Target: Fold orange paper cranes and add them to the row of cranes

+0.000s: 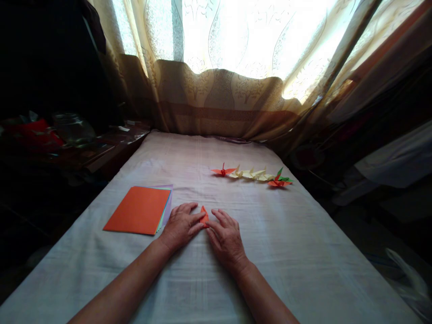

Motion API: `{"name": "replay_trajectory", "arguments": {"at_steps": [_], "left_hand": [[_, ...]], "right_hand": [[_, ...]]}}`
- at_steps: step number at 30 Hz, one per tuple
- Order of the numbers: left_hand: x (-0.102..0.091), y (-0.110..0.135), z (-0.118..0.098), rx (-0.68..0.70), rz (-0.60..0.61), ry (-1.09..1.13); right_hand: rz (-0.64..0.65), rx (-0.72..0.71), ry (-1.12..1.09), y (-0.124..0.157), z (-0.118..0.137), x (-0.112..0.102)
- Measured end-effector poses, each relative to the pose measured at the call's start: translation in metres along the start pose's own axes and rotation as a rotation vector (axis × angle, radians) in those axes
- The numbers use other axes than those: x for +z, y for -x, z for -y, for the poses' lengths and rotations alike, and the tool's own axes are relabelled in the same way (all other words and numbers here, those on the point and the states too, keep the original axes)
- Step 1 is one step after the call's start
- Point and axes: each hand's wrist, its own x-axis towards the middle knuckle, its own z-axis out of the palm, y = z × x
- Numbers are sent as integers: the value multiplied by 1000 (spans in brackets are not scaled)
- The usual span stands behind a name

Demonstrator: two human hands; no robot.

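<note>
A patterned window curtain [216, 101] hangs well beyond the stack of origami paper [138, 210]. The cloth-covered desk [286, 270] spreads beneath that stack, whose top sheet is orange, with lilac and pale green or blue edges showing along its right side. A row of origami cranes [249, 174], red, cream and green, lies farther back and well to the right of the stack. The left hand [181, 225] is just right of the stack, thumb and forefinger clamped on a small folded orange paper [204, 217], itself near the stack's right side. The right hand [227, 238] is farther right of the stack; its forefinger touches the paper's near end, other fingers apart; whether it pinches, I cannot tell.
</note>
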Motion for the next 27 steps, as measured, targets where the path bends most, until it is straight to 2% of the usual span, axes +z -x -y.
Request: {"name": "replay_trajectory", "arguments": {"at_steps": [5,9,16,20,27], "left_hand": [[-3,-11,10,-14,95,22],[-6,-18,12,-69,157,56],[-2,-19,5,-170,101,40],[-2,-19,3,-192,56,29],[-1,-19,2,-206,-9,27]], "right_hand": [[93,-101,77,6,12,-9],[96,-112,109,5,14,-8],[142,-160,168,0,24,-15],[148,-113,219,-7,34,-10],[-12,-38,239,2,35,12]]}}
